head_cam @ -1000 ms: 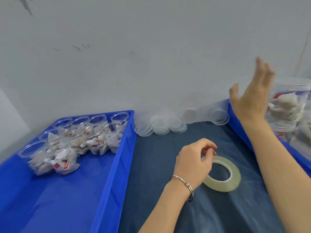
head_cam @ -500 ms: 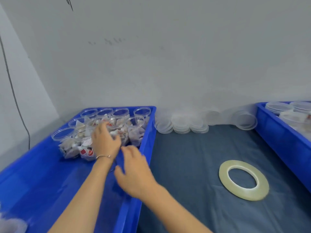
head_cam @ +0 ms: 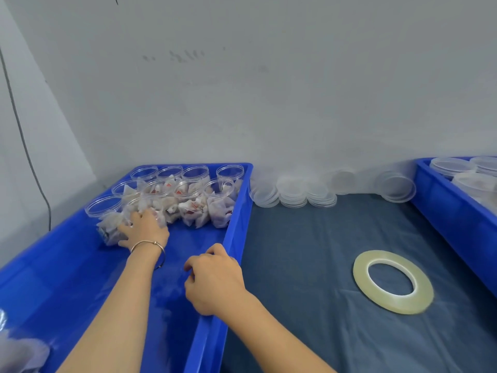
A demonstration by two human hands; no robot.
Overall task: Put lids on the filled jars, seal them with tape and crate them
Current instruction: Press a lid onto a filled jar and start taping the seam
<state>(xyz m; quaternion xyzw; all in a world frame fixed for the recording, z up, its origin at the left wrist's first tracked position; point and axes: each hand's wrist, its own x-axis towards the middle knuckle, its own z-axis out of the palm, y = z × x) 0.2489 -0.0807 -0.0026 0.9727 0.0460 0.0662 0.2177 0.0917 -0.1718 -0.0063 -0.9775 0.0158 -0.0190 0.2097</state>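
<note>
A person's left hand (head_cam: pixel 144 230), a thin bracelet (head_cam: pixel 150 244) at the wrist, reaches into a blue crate (head_cam: pixel 67 265) and takes hold of a filled jar (head_cam: pixel 139 211) at the near edge of a cluster of open, lidless jars (head_cam: pixel 188 195) packed with white sachets bearing red marks; the fingers (head_cam: pixel 134 218) wrap around the jar's side, though how far they close is hidden by the back of the hand. The right hand (head_cam: pixel 215 281) hangs just above the crate's right wall, its fingers loosely curled and holding nothing that can be seen. To the right of the crate, on a dark blue cloth-covered surface (head_cam: pixel 295 265), clear plastic lids (head_cam: pixel 293 192) sit in short stacks along the foot of the grey wall (head_cam: pixel 269 90) — one further stack (head_cam: pixel 395 185) leans near a second blue crate (head_cam: pixel 451 211) at the right edge, which holds lidded jars (head_cam: pixel 451 166). A roll of pale tape (head_cam: pixel 392 281) lies flat on the cloth, well apart from both hands. A dark cable (head_cam: pixel 27 157) runs down the wall at the far left — below it, in the bottom-left corner, clear plastic wrap (head_cam: pixel 18 348) shows blurred.
</note>
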